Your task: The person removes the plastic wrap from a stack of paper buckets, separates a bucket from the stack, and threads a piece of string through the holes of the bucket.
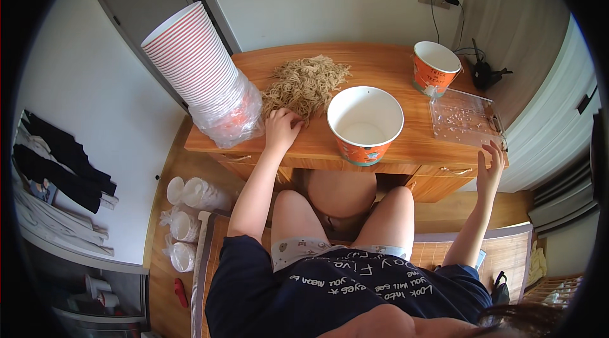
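Note:
At the near left edge of a heap of beige twine cords, my left hand rests with its fingers curled together. Whether a cord is between the fingertips is hidden. My right hand is raised over the table's front right edge, fingers apart, with nothing visible in it. Beyond its fingertips lies a clear plastic tray with many small pale pieces in it. Between my hands stands an orange paper bucket with a white inside, upright and open at the top. No handle shows on it.
A tall leaning stack of nested buckets, partly in plastic wrap, stands at the table's left. Another orange bucket is at the back right, near a black device with cables. Wrapped white stacks lie on the floor at left.

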A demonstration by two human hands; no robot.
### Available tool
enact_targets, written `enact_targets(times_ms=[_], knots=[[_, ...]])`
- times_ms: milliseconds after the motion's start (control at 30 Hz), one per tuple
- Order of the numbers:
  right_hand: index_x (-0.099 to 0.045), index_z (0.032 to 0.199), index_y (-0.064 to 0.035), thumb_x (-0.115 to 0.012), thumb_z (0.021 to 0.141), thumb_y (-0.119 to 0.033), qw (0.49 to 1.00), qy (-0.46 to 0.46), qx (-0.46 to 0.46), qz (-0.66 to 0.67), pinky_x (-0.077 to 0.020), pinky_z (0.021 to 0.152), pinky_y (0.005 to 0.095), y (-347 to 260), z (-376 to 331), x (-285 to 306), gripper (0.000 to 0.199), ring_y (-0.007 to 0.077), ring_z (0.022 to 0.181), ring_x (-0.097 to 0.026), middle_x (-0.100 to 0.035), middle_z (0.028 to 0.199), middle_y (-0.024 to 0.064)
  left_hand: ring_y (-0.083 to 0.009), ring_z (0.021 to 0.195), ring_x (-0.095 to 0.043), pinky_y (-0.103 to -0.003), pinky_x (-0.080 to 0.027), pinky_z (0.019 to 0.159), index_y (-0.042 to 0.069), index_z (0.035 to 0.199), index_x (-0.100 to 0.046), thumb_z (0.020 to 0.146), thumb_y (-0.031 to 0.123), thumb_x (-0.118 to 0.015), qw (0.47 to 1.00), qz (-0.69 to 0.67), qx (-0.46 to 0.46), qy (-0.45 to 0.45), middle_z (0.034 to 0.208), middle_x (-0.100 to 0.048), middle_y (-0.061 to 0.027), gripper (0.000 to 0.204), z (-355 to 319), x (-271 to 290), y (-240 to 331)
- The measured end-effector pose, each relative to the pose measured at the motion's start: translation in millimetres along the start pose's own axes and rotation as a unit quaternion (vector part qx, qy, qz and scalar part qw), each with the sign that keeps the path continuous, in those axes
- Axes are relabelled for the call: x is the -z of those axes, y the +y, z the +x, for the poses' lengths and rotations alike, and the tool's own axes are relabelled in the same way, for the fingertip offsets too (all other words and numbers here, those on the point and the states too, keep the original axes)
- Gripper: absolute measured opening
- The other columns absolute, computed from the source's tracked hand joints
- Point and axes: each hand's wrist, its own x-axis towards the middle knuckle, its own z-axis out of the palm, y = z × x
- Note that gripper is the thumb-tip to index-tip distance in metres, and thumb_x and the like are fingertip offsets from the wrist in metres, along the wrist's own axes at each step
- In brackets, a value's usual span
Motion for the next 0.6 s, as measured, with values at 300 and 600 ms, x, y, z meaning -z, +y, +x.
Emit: enact_targets(times_ms=[300, 600], knots=[[-0.062, 0.117, -0.0089, -0.064, 0.092, -0.010, 0.999, 0.009, -0.017, 0.045, -0.0351, 0.108, 0.0406, -11, -4, 1, 0.026, 0.0279, 0.125, -0.049, -0.059, 0.130, 0.0090, -0.0290, 0.102, -0.056, -0.043, -0.044, 0.086, 0.011, 0.086, -0.069, 0.082, 0.016, -0.070, 1.000, 0.017, 0.012, -0.010, 0.099, -0.065, -0.0039, 0.006, -2, 1, 2], [-0.062, 0.115, -0.0073, -0.065, 0.092, -0.013, 0.976, -0.051, -0.070, 0.201, -0.0386, 0.095, 0.0327, -45, -17, -7, 0.024, 0.0191, 0.115, -0.054, -0.064, 0.119, 0.0039, -0.0255, 0.099, -0.058, -0.038, -0.044, 0.089, 0.002, 0.095, -0.060, 0.088, 0.001, -0.063, 0.979, -0.160, -0.027, 0.120, 0.103, -0.064, -0.0097, 0.008, -18, 118, 61]])
